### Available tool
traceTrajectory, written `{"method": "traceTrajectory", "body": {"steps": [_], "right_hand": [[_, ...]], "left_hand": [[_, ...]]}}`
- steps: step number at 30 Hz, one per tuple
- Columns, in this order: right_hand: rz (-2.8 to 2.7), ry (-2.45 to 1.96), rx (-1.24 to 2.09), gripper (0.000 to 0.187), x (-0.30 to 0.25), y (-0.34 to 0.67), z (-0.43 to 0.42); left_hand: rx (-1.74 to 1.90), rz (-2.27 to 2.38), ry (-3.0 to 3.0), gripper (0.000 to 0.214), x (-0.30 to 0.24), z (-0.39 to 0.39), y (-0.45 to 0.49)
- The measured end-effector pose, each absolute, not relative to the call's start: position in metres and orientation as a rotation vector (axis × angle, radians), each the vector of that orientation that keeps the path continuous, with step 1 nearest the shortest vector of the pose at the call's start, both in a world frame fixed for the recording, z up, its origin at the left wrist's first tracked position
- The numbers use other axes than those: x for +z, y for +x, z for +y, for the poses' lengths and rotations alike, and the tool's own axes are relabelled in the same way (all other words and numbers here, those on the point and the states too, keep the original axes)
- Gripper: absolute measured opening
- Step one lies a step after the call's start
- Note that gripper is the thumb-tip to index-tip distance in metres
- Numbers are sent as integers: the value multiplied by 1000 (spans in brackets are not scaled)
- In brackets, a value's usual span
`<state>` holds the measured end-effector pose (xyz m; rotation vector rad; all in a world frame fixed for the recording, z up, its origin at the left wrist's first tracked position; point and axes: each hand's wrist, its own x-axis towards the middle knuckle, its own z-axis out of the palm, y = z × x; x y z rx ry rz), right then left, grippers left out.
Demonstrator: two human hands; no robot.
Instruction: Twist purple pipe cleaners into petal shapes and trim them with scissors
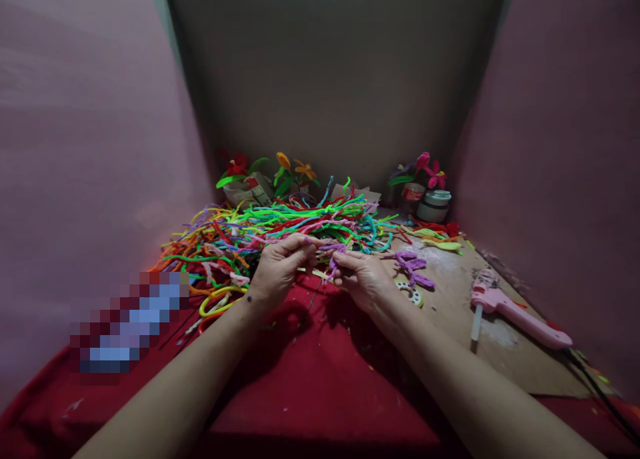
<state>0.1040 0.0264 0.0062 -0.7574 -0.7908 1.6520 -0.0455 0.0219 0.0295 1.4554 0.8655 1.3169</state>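
Both hands meet over the near edge of a heap of colourful pipe cleaners (320, 212). Between them is a purple pipe cleaner piece (332, 264) bent into loops. My left hand (283, 269) is closed, pinching it at the left with thumb and fingertips. The fingers of my right hand (367, 279) are closed on the piece's right side and partly cover it. Just right of that hand, several purple pipe cleaner petals (414, 268) lie on a brown board (450, 306), beside a roll of tape or ring (411, 294) that is partly hidden by my wrist.
A pink glue gun (520, 316) lies on the board, its black cord (595, 379) running off right. Yellow scissor handles (220, 299) show left on the red cloth (300, 392). Pipe cleaner flowers (300, 169) and a jar (434, 206) stand behind. Pink walls (90, 146) flank both sides.
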Motion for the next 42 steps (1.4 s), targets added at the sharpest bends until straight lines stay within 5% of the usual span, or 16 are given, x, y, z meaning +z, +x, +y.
{"method": "traceTrajectory", "body": {"steps": [16,33,42], "right_hand": [[-1079,-807,1512,5,3,99,22],[-1116,-954,1507,10,1,101,24],[-1328,-1094,1288,8,-2,102,25]], "left_hand": [[1298,1126,2467,31,30,22,-55],[504,1111,3002,19,35,25,-66],[524,1121,3057,18,28,24,-64]]}}
